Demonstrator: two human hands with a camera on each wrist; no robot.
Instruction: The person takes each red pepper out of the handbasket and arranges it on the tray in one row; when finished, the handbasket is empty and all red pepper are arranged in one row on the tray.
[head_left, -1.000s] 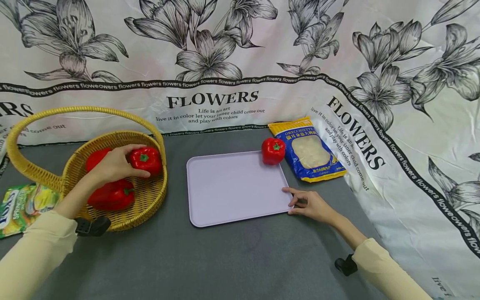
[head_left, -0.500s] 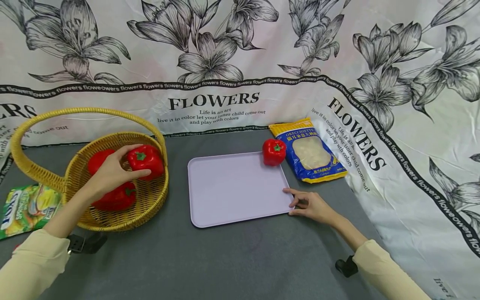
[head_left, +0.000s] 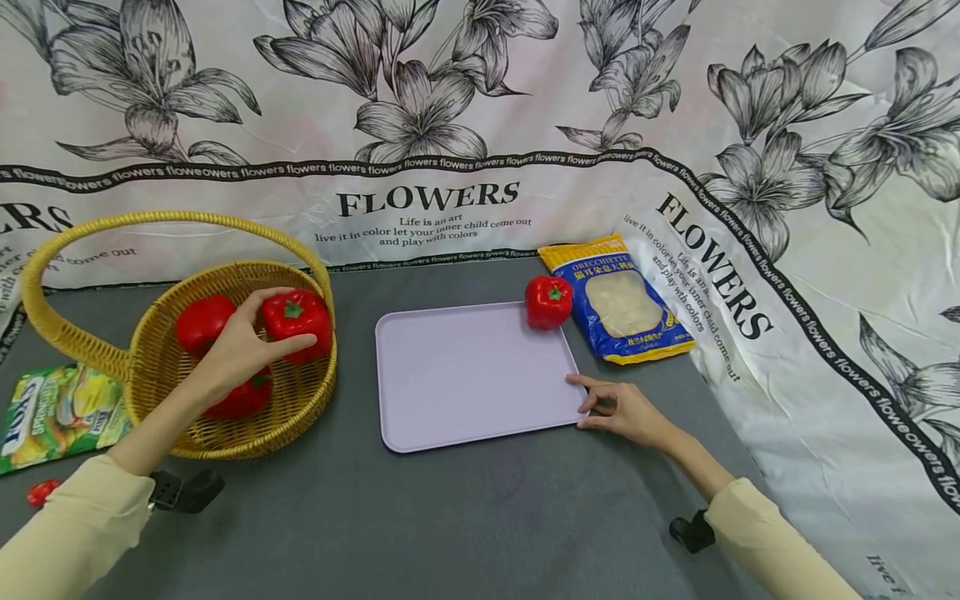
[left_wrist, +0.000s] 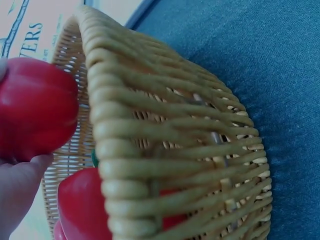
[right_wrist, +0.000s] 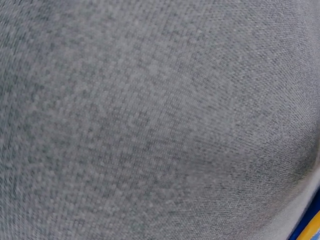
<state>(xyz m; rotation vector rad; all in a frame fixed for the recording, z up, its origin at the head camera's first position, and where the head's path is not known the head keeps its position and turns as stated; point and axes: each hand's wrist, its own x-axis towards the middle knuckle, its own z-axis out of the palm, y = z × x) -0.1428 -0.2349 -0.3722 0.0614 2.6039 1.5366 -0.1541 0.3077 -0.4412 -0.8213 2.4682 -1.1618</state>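
My left hand (head_left: 243, 342) grips a red bell pepper (head_left: 303, 321) between thumb and fingers, above the right side of the yellow wicker basket (head_left: 318, 392). In the left wrist view that pepper (left_wrist: 37, 107) is level with the woven rim. Two more red bell peppers lie in the basket: one at the back left (head_left: 201, 323), another (head_left: 243, 398) partly hidden under my wrist. At the near right corner of the lilac tray (head_left: 472, 375), my right hand (head_left: 626, 411) pinches the edge with thumb and index finger. One red bell pepper (head_left: 548, 302) sits on the tray's far right corner.
A blue and yellow orecchiette bag (head_left: 626, 300) lies right of the tray. Left of the basket is a green packet (head_left: 63, 412), with a small red thing (head_left: 42, 492) near my left sleeve. The basket's tall handle (head_left: 172, 218) arches over its back. Floral cloth (head_left: 450, 225) borders the grey surface.
The left hand has raised the bell pepper from among the others and shifted slightly right with it. The right hand and the tray stay in place.
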